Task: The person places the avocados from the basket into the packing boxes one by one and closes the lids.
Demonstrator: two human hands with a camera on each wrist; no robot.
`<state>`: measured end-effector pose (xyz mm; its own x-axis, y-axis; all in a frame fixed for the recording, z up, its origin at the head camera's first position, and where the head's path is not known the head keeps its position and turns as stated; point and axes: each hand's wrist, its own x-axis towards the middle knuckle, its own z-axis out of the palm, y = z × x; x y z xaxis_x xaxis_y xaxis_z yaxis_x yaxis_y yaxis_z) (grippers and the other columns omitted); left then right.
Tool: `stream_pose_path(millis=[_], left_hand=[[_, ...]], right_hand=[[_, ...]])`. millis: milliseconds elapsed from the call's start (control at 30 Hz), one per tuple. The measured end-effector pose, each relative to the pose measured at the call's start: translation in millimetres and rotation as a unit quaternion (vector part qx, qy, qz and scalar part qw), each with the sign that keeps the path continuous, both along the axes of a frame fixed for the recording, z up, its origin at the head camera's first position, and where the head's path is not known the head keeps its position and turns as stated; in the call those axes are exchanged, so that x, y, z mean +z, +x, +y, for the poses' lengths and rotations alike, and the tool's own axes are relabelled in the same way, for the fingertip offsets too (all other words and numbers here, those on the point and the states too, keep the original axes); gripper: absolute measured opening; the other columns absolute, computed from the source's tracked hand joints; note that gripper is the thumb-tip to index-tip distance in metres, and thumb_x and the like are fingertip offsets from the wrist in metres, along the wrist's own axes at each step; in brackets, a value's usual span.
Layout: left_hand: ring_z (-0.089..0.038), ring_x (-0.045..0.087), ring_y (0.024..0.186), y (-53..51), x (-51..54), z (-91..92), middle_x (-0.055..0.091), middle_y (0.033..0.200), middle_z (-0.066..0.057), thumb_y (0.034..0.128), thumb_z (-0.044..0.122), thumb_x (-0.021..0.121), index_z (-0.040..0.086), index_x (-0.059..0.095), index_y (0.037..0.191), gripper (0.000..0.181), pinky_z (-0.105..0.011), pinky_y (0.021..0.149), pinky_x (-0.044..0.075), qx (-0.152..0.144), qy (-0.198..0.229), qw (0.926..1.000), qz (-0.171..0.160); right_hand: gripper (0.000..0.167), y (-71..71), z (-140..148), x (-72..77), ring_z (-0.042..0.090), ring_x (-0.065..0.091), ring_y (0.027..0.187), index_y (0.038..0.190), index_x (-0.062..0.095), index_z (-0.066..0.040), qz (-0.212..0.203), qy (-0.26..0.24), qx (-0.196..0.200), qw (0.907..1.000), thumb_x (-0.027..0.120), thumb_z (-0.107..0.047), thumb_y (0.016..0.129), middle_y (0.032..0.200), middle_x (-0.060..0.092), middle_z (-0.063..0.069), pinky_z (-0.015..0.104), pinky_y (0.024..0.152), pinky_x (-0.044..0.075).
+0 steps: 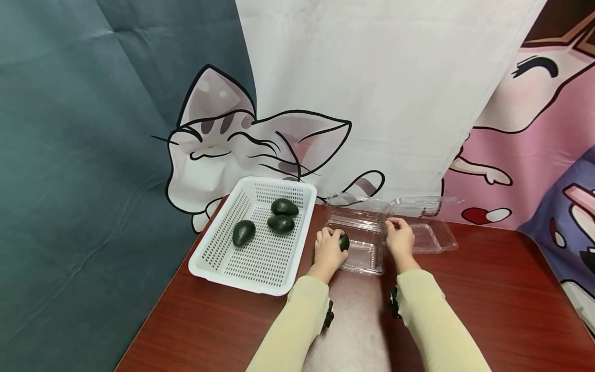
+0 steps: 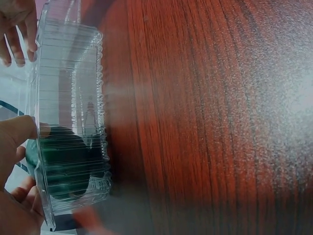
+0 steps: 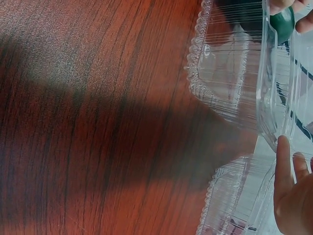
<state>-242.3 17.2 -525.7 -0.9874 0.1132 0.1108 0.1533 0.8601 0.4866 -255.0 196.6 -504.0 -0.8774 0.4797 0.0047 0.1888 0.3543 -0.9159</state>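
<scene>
My left hand (image 1: 329,253) holds a dark green avocado (image 1: 344,242) at the left end of an open clear plastic container (image 1: 367,266). Through the container's front wall, much of the avocado (image 2: 63,164) shows below the rim, in the left wrist view. On the container's right side, my right hand (image 1: 401,240) grips the rim, its fingertips at the upper edge. A white perforated basket (image 1: 211,268) on the left holds more avocados, one (image 1: 244,233) apart and two (image 1: 284,207) side by side.
A second clear plastic container (image 1: 432,237) stands open just right of my right hand. Everything rests on a reddish-brown wooden table (image 1: 502,299). Behind its far edge hangs a cloth backdrop (image 1: 372,77) printed with cartoon figures.
</scene>
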Motion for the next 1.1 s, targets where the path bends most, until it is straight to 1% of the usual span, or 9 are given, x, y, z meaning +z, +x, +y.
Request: stream_pose_path(millis=[233,333,500,600,667,800,900,1000,1100], left_hand=[[-0.024,0.037,0.107,-1.2,1.2,0.7,0.041,0.114,-0.006,0.0745,0.023,0.074,0.021,0.058,0.117,0.045,-0.037,0.088,0.036,-0.005,-0.012,0.9999,-0.004],[-0.023,0.037,0.107,-1.4,3.0,1.0,0.042,0.114,-0.006,0.0747,0.024,0.074,0.021,0.057,0.117,0.045,-0.037,0.088,0.036,-0.005,-0.015,0.9999,-0.006],[-0.023,0.042,0.104,-1.6,15.3,-0.9,0.049,0.112,-0.005,0.077,0.026,0.07,0.022,0.06,0.112,0.037,-0.037,0.086,0.037,-0.005,-0.012,0.9999,-0.001],[-0.02,0.051,0.097,-4.0,36.6,-8.7,0.057,0.102,-0.001,0.0785,0.028,0.067,0.021,0.063,0.102,0.025,-0.034,0.082,0.041,0.005,0.011,0.9999,0.01],[-0.017,0.056,0.087,-7.6,57.7,-18.5,0.061,0.092,0.003,0.0782,0.028,0.065,0.02,0.064,0.093,0.017,-0.032,0.077,0.044,0.005,0.028,0.9996,0.001],[-0.015,0.056,0.074,-21.2,104.4,-48.3,0.06,0.08,0.005,0.0787,0.028,0.065,0.02,0.062,0.081,0.009,-0.03,0.068,0.045,0.001,0.036,0.998,-0.052],[-0.017,0.055,0.075,-36.0,129.2,-77.0,0.061,0.085,0.001,0.0808,0.027,0.064,0.018,0.062,0.086,0.01,-0.032,0.069,0.044,0.013,0.035,0.9962,-0.078],[-0.022,0.057,0.083,-51.5,143.0,-109.0,0.063,0.096,-0.006,0.0833,0.027,0.061,0.014,0.061,0.1,0.021,-0.036,0.074,0.045,0.041,0.032,0.9948,-0.088],[-0.029,0.055,0.097,-63.2,143.4,-143.4,0.06,0.109,-0.013,0.0845,0.028,0.061,0.009,0.057,0.112,0.034,-0.042,0.084,0.043,0.075,0.01,0.9935,-0.086]], right_hand=[[0.025,-1.7,2,-0.5,0.013,0.053,0.06,0.11,0.06,0.0,-0.01,0.002,0.002,0.9999,0.052,-0.018,0.095,0.101,0.059,0.02,0.03,0.05,0.052],[0.026,-1.1,3,0.4,0.019,0.055,0.067,0.111,0.06,0.0,-0.01,-0.001,0.005,0.9999,0.052,-0.018,0.095,0.101,0.059,0.019,0.03,0.051,0.052],[0.026,0.1,2,2.0,0.017,0.055,0.066,0.112,0.059,0.001,-0.006,-0.014,0.012,0.9998,0.052,-0.016,0.095,0.101,0.058,0.02,0.027,0.048,0.051],[0.026,-0.1,1,2.3,0.012,0.053,0.061,0.112,0.059,0.001,-0.011,-0.01,0.014,0.9998,0.052,-0.017,0.095,0.1,0.058,0.019,0.025,0.046,0.05],[0.026,-0.6,1,1.6,0.01,0.051,0.058,0.112,0.06,0.0,-0.013,-0.005,0.013,0.9998,0.051,-0.018,0.095,0.101,0.058,0.02,0.025,0.047,0.05],[0.025,-1.5,2,1.3,0.012,0.052,0.059,0.112,0.06,-0.001,-0.009,-0.001,0.01,0.9999,0.051,-0.018,0.095,0.101,0.058,0.019,0.028,0.049,0.052],[0.025,-1.4,3,1.3,0.011,0.052,0.058,0.112,0.06,-0.001,-0.009,0.002,0.012,0.9999,0.051,-0.017,0.095,0.102,0.058,0.019,0.027,0.049,0.051],[0.025,-1.1,4,0.7,0.01,0.052,0.057,0.112,0.06,-0.001,-0.012,0.008,0.016,0.9998,0.051,-0.018,0.095,0.103,0.059,0.02,0.023,0.049,0.05],[0.025,-0.5,3,-0.2,0.011,0.052,0.061,0.112,0.06,-0.001,-0.013,0.01,0.017,0.9997,0.051,-0.018,0.095,0.103,0.059,0.019,0.022,0.049,0.049]])
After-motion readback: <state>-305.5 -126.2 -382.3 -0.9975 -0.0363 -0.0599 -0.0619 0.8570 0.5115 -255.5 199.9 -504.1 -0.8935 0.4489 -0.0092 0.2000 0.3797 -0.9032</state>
